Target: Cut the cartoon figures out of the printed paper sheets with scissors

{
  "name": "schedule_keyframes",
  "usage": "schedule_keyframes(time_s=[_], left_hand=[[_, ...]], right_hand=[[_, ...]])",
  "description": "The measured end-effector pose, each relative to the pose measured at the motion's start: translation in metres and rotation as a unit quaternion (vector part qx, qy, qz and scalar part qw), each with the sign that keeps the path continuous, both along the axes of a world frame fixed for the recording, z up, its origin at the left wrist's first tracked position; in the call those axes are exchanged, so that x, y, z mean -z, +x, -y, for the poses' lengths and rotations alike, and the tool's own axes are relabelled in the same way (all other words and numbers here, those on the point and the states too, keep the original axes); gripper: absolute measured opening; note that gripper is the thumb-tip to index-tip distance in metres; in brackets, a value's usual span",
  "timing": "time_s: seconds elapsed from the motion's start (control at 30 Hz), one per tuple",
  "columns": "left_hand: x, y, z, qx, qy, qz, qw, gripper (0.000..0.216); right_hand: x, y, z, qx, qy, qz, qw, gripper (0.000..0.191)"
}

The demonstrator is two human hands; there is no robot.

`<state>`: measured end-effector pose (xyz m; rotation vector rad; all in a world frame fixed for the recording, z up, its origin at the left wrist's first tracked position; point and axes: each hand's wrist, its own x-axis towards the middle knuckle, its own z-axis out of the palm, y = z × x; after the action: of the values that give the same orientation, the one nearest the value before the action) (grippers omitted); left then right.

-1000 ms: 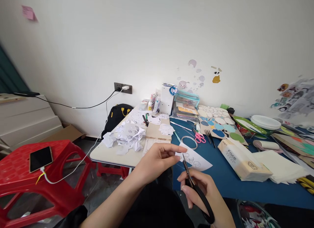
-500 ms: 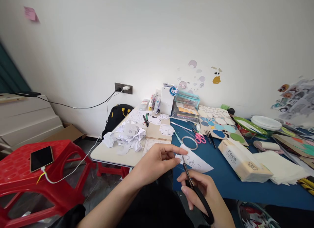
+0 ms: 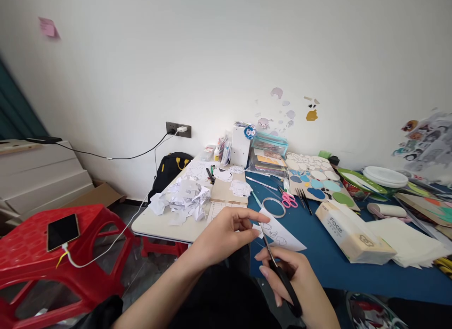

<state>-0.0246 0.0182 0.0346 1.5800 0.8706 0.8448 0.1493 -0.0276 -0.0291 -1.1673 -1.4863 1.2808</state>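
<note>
My left hand (image 3: 237, 230) pinches a white sheet of paper (image 3: 291, 240) with small line drawings between thumb and fingers. Black-handled scissors (image 3: 282, 272) are gripped in my right hand (image 3: 294, 277), the fingers in and around the handles. Their blades point up and away from me, and the tips meet the paper close to my left fingertips. Whether the blades are fully closed is hard to make out. Just beyond the paper, a roll of clear tape (image 3: 273, 207) and pink-handled scissors (image 3: 289, 200) lie on the blue mat (image 3: 339, 272).
Crumpled paper scraps (image 3: 183, 199) heap on the white table at left. A tissue pack (image 3: 355, 232) lies right of my hands, tweezers (image 3: 304, 200) behind it. A bin (image 3: 370, 312) stands below the table edge. A phone (image 3: 63, 231) charges on a red stool (image 3: 92, 225).
The scissors and my right hand have shifted slightly, with the handles a little further left. My left hand keeps its pinch on the paper. The camera view has turned slightly.
</note>
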Motion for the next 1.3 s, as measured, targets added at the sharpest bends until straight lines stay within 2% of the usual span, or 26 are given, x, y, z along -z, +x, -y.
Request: schedule_keyframes(time_s=[0.1,0.17,0.23,0.3,0.4,0.47,0.57,0.63,0.73,0.83,0.9,1.0,1.07,1.23,1.3], left_hand=[[0.002,0.000,-0.005,-0.013,0.007,-0.004,1.000,0.032],[0.003,0.001,-0.008,-0.020,0.006,-0.003,1.000,0.034],[0.004,0.003,-0.012,-0.016,0.003,-0.005,1.000,0.034],[0.005,0.006,-0.015,-0.003,0.002,-0.010,1.000,0.035],[0.008,0.012,-0.020,0.016,0.009,-0.020,1.000,0.036],[0.012,0.015,-0.025,0.000,0.028,-0.022,0.999,0.036],[0.019,0.016,-0.032,-0.059,0.053,-0.025,0.997,0.040],[0.022,0.016,-0.035,-0.084,0.053,-0.030,0.995,0.042],[0.025,0.015,-0.036,-0.098,0.057,-0.027,0.993,0.042],[0.024,0.015,-0.034,-0.104,0.071,-0.030,0.992,0.039],[0.024,0.015,-0.033,-0.102,0.084,-0.044,0.990,0.039],[0.025,0.013,-0.031,-0.104,0.114,-0.064,0.986,0.038],[0.025,0.011,-0.030,-0.108,0.133,-0.073,0.982,0.037],[0.024,0.004,-0.027,-0.098,0.173,-0.085,0.976,0.035],[0.026,0.003,-0.026,-0.112,0.182,-0.072,0.974,0.033]], right_hand=[[0.002,0.015,0.005,-0.015,-0.007,-0.005,1.000,0.021],[0.001,0.029,0.009,-0.008,0.017,-0.011,1.000,0.021],[-0.003,0.041,0.010,0.055,0.062,-0.020,0.996,0.021],[-0.008,0.047,0.006,0.111,0.066,-0.020,0.991,0.024],[-0.012,0.048,-0.008,0.081,0.043,-0.017,0.996,0.032],[-0.009,0.049,-0.021,0.084,0.038,-0.030,0.995,0.037],[0.001,0.056,-0.041,0.166,0.044,-0.042,0.984,0.045],[0.006,0.062,-0.054,0.234,0.036,-0.010,0.972,0.047],[0.010,0.068,-0.068,0.303,0.028,0.047,0.952,0.040],[0.005,0.057,-0.069,0.340,0.039,0.070,0.937,0.035],[0.000,0.039,-0.065,0.334,0.047,0.061,0.939,0.038],[-0.011,0.007,-0.060,0.179,0.024,0.003,0.984,0.038],[-0.017,-0.009,-0.059,0.124,0.018,0.004,0.992,0.031],[-0.022,-0.020,-0.060,0.068,0.007,0.017,0.998,0.024],[-0.019,-0.021,-0.061,0.075,0.012,-0.013,0.997,0.024]])
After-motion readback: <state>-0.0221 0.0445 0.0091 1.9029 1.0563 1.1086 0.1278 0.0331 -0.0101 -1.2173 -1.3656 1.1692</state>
